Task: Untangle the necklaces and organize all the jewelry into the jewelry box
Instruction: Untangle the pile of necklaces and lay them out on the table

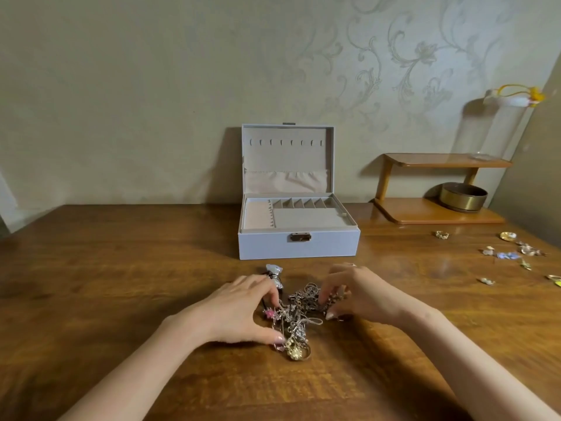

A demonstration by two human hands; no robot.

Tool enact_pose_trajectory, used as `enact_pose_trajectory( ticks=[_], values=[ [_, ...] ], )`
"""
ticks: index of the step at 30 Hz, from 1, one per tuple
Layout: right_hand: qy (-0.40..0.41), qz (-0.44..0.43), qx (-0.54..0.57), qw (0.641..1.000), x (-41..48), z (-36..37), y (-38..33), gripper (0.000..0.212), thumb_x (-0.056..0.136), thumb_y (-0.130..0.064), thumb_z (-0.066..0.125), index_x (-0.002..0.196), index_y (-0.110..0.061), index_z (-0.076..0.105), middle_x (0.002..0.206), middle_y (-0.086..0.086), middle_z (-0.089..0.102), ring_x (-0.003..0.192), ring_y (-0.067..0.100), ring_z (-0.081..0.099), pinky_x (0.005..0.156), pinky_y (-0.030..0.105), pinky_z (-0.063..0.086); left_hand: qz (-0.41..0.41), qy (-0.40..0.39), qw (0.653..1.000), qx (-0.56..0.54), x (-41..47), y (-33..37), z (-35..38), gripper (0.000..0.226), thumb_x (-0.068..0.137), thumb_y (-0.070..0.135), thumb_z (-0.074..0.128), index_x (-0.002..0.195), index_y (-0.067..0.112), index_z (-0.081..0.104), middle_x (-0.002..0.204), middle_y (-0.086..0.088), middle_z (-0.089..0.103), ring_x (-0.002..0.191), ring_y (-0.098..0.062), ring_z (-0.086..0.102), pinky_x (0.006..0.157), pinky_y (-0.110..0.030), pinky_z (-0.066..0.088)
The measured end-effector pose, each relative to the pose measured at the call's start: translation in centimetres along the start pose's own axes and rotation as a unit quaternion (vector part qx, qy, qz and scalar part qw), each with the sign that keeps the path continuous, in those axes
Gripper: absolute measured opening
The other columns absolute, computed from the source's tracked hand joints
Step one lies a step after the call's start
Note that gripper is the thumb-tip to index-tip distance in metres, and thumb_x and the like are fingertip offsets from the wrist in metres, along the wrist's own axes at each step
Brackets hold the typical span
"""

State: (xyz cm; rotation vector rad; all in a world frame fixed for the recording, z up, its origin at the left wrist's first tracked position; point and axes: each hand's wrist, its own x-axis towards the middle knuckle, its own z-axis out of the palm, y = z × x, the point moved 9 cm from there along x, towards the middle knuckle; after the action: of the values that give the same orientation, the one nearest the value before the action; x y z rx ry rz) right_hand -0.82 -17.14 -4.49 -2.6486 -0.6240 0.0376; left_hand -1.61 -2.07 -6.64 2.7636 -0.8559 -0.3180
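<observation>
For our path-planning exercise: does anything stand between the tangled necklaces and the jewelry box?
Only a silver bow-shaped piece on the table, beyond the left of the tangled necklaces; otherwise bare wood reaches the jewelry box.

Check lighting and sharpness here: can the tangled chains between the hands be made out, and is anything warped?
Head view: warm light; the open white jewelry box throws a shadow left onto the wall. Head view: the tangle of silver and gold chains held by the left hand and right hand is too soft to separate strands. Head view: wide-angle bending tilts the right wall.
</observation>
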Motion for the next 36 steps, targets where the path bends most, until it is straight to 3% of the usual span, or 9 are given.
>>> enact_pose_trajectory(
  ticks=[5,8,14,18,20,25,29,33,36],
  values=[
    [0.002,0.007,0.060,0.998,-0.6,-0.3,-0.2,0.028,0.072,-0.005,0.078,0.088,-0.027,0.070,0.088,-0.012,0.063,0.080,0.010,0.057,0.063,0.014,0.043,0.007,0.140,0.990,0.030,-0.1,-0.3,-2.1,0.026,0.091,0.020,0.051,0.106,0.037,0.038,0.125,0.017,0.034,0.119,0.002,0.028,0.111,-0.027,0.026],
    [0.048,-0.004,0.142,0.989,-0.6,-1.3,-0.6,0.026,0.076,-0.003,0.074,0.083,-0.027,0.068,0.075,-0.013,0.066,0.066,0.000,0.056,0.057,0.014,0.042,0.066,0.185,0.980,0.015,-0.1,1.4,-2.5,0.025,0.091,0.020,0.055,0.108,0.034,0.043,0.119,0.020,0.032,0.120,0.005,0.025,0.110,-0.019,0.018],
    [0.135,0.007,0.297,0.945,-0.8,-2.6,-0.1,0.007,0.081,-0.003,0.072,0.085,-0.008,0.069,0.067,-0.007,0.066,0.057,-0.002,0.054,0.055,0.010,0.039,0.099,0.050,0.993,-0.038,0.5,2.2,-0.4,0.019,0.085,0.040,0.063,0.089,0.049,0.046,0.107,0.027,0.039,0.113,0.006,0.034,0.105,-0.027,0.027],
    [0.121,0.011,0.327,0.937,-0.7,-2.3,0.2,0.012,0.083,0.001,0.067,0.085,-0.011,0.069,0.075,0.000,0.069,0.068,0.009,0.059,0.066,0.021,0.047,0.092,-0.001,0.995,-0.037,0.0,2.2,-0.1,0.023,0.077,0.050,0.069,0.090,0.039,0.054,0.114,0.026,0.035,0.115,0.006,0.028,0.103,-0.026,0.025],
    [0.093,0.014,0.312,0.945,-0.6,-1.9,0.2,0.011,0.083,-0.001,0.068,0.084,-0.012,0.070,0.076,0.007,0.070,0.070,0.015,0.061,0.069,0.029,0.049,0.090,-0.022,0.995,-0.027,-0.2,2.3,0.0,0.024,0.076,0.049,0.070,0.089,0.035,0.055,0.124,0.023,0.033,0.120,0.005,0.025,0.104,-0.025,0.023],
    [0.012,-0.017,0.073,0.997,-0.5,0.0,-0.6,0.004,0.080,-0.022,0.073,0.084,-0.021,0.074,0.077,-0.005,0.068,0.064,0.001,0.056,0.060,0.019,0.043,0.064,-0.077,0.995,-0.017,-0.9,2.1,0.3,0.022,0.079,0.048,0.068,0.080,0.028,0.056,0.149,0.021,0.022,0.137,-0.003,0.018,0.110,-0.031,0.018],
    [0.001,-0.042,-0.009,0.999,-0.1,0.9,-1.8,0.018,0.078,-0.030,0.074,0.096,-0.036,0.071,0.084,-0.014,0.056,0.075,0.003,0.051,0.068,0.026,0.045,0.057,-0.027,0.998,-0.019,-0.2,2.3,-0.2,0.027,0.092,0.047,0.050,0.069,0.035,0.052,0.149,0.019,0.029,0.138,-0.003,0.025,0.113,-0.034,0.022],
    [-0.043,0.021,-0.088,0.995,-0.1,1.1,-1.0,0.048,0.074,-0.045,0.074,0.120,-0.043,0.058,0.098,-0.009,0.055,0.087,0.009,0.053,0.072,0.028,0.044,0.021,0.038,0.999,0.023,0.0,1.1,-0.7,0.010,0.090,0.044,0.054,0.095,0.042,0.045,0.143,0.019,0.037,0.131,0.000,0.028,0.113,-0.039,0.022],
    [-0.063,0.057,-0.130,0.988,-0.5,1.0,-0.2,0.070,0.070,-0.053,0.075,0.133,-0.044,0.046,0.111,-0.006,0.051,0.098,0.016,0.056,0.075,0.029,0.043,-0.027,0.018,0.998,0.061,-0.2,0.1,-0.6,0.043,0.087,0.051,0.054,0.126,0.037,0.039,0.140,0.015,0.037,0.129,-0.003,0.031,0.111,-0.038,0.025]
  ],
)
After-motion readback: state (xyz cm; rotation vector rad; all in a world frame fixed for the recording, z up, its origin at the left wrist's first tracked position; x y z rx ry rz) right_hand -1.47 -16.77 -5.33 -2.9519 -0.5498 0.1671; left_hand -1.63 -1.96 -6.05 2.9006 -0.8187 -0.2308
